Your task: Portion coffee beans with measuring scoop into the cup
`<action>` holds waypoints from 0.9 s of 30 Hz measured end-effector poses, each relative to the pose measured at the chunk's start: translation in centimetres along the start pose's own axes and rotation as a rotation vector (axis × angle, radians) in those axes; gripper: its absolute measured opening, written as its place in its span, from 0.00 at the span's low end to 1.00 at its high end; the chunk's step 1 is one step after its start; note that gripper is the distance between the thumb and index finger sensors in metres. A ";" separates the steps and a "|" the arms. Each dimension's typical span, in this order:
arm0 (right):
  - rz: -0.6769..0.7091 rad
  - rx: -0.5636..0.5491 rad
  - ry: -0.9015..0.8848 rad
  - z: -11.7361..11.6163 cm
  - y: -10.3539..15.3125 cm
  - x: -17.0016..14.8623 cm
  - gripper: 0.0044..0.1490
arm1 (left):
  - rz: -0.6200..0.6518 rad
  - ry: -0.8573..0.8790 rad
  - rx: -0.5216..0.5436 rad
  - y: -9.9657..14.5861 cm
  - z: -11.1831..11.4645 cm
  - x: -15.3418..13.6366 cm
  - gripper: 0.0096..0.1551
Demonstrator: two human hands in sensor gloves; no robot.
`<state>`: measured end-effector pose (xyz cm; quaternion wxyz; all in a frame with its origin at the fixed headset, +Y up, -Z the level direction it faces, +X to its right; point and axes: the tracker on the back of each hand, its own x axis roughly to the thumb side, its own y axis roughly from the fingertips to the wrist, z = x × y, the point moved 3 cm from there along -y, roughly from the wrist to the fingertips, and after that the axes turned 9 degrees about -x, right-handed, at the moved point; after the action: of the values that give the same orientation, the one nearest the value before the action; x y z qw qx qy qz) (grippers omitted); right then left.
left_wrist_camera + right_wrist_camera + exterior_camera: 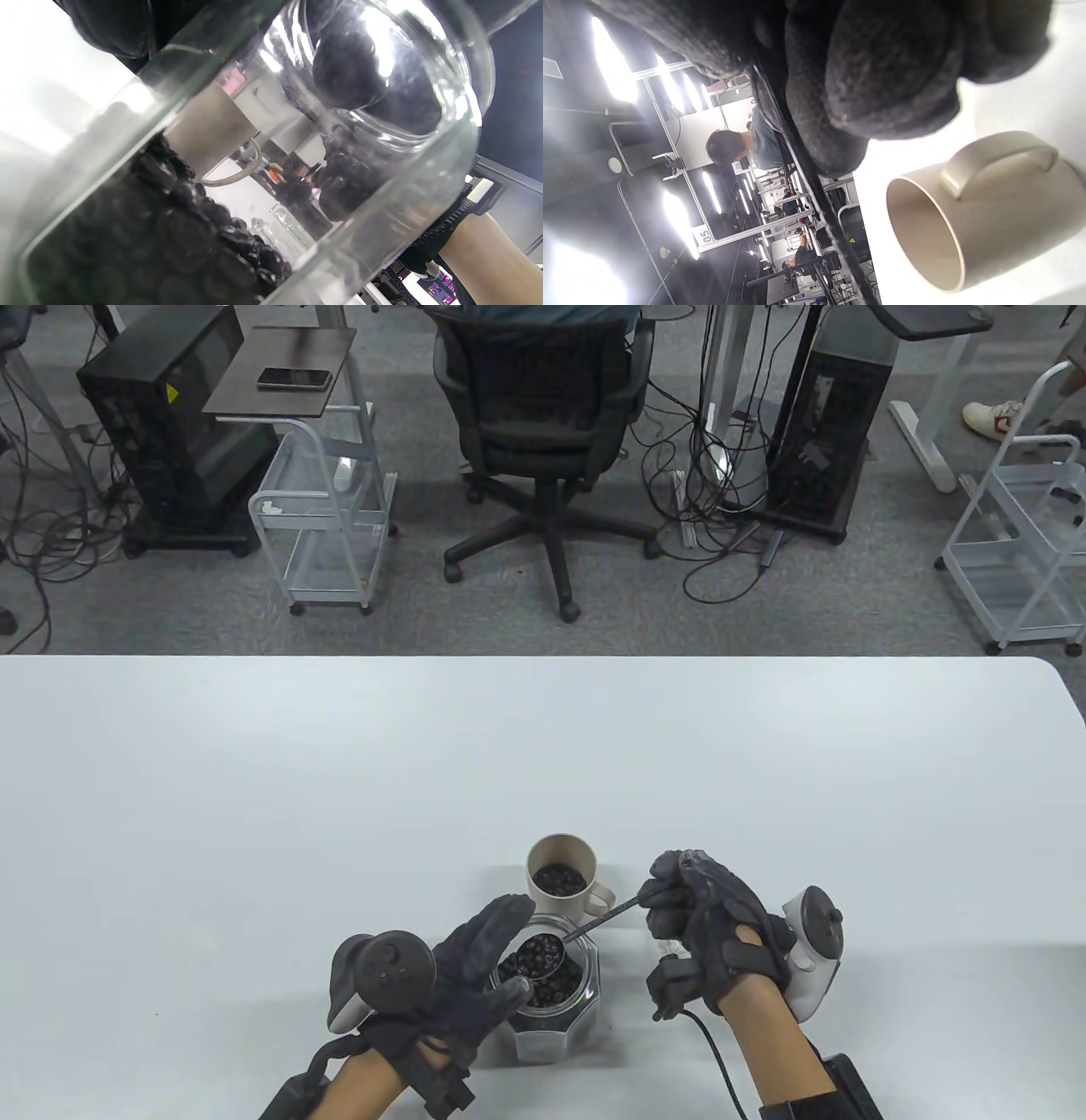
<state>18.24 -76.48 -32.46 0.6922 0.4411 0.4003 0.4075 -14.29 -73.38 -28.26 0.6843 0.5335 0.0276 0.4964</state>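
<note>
A clear glass jar (556, 1001) of dark coffee beans (140, 245) stands near the table's front edge. My left hand (475, 976) wraps around its left side, fingers curled on the glass (271, 140). My right hand (704, 916) pinches the dark handle of a metal measuring scoop (543, 957). The scoop's bowl is heaped with beans and hovers over the jar mouth. Just behind the jar stands a beige cup (562, 878) with beans inside, handle to the right. The right wrist view shows the cup (984, 212) on its side below my fingers (882, 72).
The white table (339, 780) spreads wide to the left, right and back. Beyond its far edge are an office chair (547, 432), wire carts (327, 517) and computer towers on a grey carpet.
</note>
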 end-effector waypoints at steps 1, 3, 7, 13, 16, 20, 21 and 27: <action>-0.001 -0.004 -0.006 0.1 0.0 0.0 0.25 | 0.000 0.000 0.000 0.0 0.0 0.0 0.54; -0.001 -0.005 -0.015 0.3 0.0 0.2 0.25 | 0.000 0.000 0.000 0.0 0.0 0.0 0.54; -0.005 0.001 -0.043 0.3 0.1 0.4 0.25 | 0.000 0.002 0.000 0.0 0.0 0.0 0.54; 0.002 -0.012 -0.117 0.5 0.6 1.1 0.25 | 0.000 0.001 -0.001 0.0 0.0 0.0 0.54; 0.013 -0.039 -0.162 0.6 0.8 1.4 0.25 | 0.000 0.001 -0.001 0.0 0.0 0.0 0.54; 0.022 -0.066 -0.197 1.0 1.0 1.7 0.26 | 0.000 0.001 -0.001 0.0 0.0 0.0 0.54; 0.024 -0.076 -0.203 1.1 1.0 1.7 0.26 | 0.000 0.001 -0.001 0.0 0.0 0.0 0.54; 0.043 -0.115 -0.202 1.7 0.9 1.8 0.27 | 0.000 0.000 -0.003 0.0 0.0 0.0 0.54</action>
<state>20.19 -75.04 -31.50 0.7444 0.4477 0.2949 0.3980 -14.26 -73.36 -28.26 0.6849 0.5325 0.0270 0.4966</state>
